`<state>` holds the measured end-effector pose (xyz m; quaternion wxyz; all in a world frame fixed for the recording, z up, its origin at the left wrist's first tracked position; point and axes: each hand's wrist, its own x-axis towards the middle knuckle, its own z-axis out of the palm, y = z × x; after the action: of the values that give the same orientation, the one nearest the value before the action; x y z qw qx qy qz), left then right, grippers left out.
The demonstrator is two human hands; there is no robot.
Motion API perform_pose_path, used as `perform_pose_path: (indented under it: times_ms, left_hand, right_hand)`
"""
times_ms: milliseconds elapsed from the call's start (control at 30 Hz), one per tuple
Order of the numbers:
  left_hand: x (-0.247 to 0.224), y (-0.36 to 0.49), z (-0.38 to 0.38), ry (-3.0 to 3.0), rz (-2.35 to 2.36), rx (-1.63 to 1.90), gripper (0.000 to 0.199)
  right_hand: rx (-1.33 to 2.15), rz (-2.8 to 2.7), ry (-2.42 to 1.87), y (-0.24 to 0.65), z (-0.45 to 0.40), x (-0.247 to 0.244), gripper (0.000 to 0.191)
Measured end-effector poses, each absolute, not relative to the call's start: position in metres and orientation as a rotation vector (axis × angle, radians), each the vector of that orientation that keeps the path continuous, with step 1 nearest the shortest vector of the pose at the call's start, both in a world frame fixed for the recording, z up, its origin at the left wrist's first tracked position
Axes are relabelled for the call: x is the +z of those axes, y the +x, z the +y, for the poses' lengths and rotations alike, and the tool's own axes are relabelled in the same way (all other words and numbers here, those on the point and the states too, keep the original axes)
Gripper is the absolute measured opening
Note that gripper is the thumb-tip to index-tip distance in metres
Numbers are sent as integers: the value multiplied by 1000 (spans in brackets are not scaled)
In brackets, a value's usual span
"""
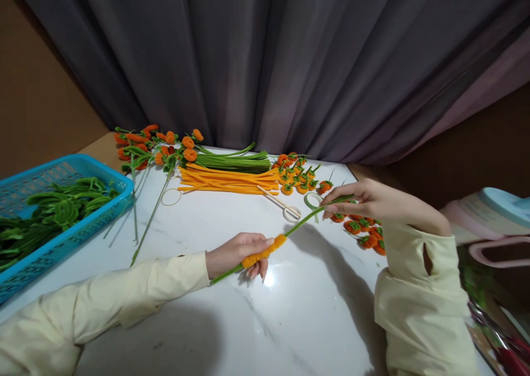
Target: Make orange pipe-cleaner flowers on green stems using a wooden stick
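My left hand (236, 250) is closed around an orange fuzzy coil (264, 253), thumb on top and fingertips below. A green pipe cleaner (304, 220) comes out of both ends of the coil. Its upper length rises to the right, where my right hand (370, 199) pinches it between thumb and fingers. The stem slants above the white tabletop (285, 321). Just left of my right fingertips lies a ring of green tape (307, 201). A small white ring with a thin wooden stick (281, 204) rests nearby.
Behind my hands lie orange pipe cleaners (227, 179) and green ones (236, 162). Orange pumpkin-like pieces (298, 178) cluster to their right, with more below my right wrist. A blue basket (118, 191) of green leaves stands left, near orange flowers (188, 144). A pale tumbler (476, 216) stands right.
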<state>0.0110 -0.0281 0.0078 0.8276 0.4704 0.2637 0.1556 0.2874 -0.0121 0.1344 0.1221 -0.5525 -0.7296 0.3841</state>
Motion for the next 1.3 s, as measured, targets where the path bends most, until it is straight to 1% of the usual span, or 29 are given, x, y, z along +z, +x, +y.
perform_pose_path:
  times_ms: [100,367,467,600,733,933,1033,1133,1300]
  left_hand:
    - [7,11,-28,965,543,341,45]
    - [6,12,-29,922,528,336,42]
    - [5,12,-29,919,513,352,40]
    - [4,11,-28,867,500,346,33]
    - [7,8,-28,829,497,293,35]
    - [10,8,-27,793,537,304,37]
    - [7,9,-25,762,529,297,39]
    - [5,10,-25,808,506,324,39]
    - [5,12,-25,827,533,348,35]
  right_hand:
    - [1268,-2077,-1589,285,-13,136,38]
    - [1269,-1983,-1488,278,-16,138,38]
    - [1292,-1993,-1399,277,-15,136,35]
    - [1269,-2157,-1340,271,-13,138,32]
    - [1271,-2367,-1191,261,-12,143,26]
    - [1320,-2558,-1093,249,-21,144,26]
    - [1249,-2701,-1042,240,-28,140,25]
    - [1084,-2881,-941,227,-37,133,28]
    - [714,-2977,-839,202,-51,120,19]
